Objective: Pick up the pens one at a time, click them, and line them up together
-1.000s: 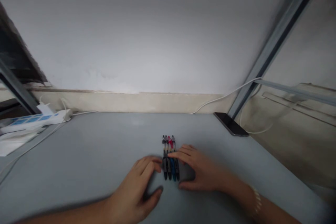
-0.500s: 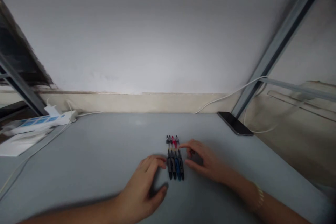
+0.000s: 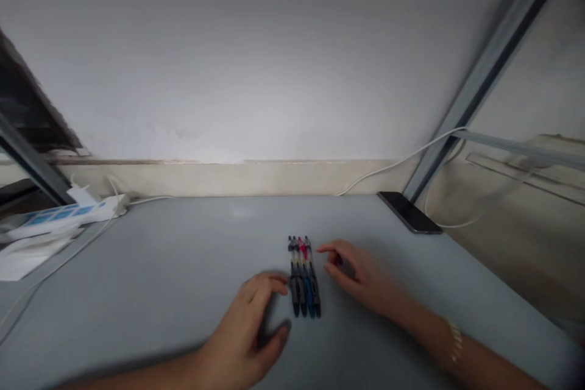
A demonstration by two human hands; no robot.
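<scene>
Several click pens [image 3: 303,283] lie side by side in a tight row on the grey table [image 3: 205,244], their clip ends toward the wall. Most have dark grips; one shows a blue grip and a pink-red clip. My left hand [image 3: 249,329] rests just left of the row, thumb and fingers apart, fingertips close to the leftmost pen; whether they touch it I cannot tell. To the right of the row is my right hand [image 3: 354,271], index finger and thumb apart, other fingers curled, with a small gap to the pens. Neither hand holds anything.
A black phone [image 3: 409,212] lies at the table's right back edge, beside a metal post [image 3: 441,146]. At the left are a white power strip [image 3: 68,214] and white paper [image 3: 34,256], with a cable [image 3: 64,262] running forward. A wall [image 3: 256,178] closes off the back.
My right hand has drawn slightly right, its index finger now apart from the pens. My left hand and the row of pens look nearly the same; the view has shifted a little.
</scene>
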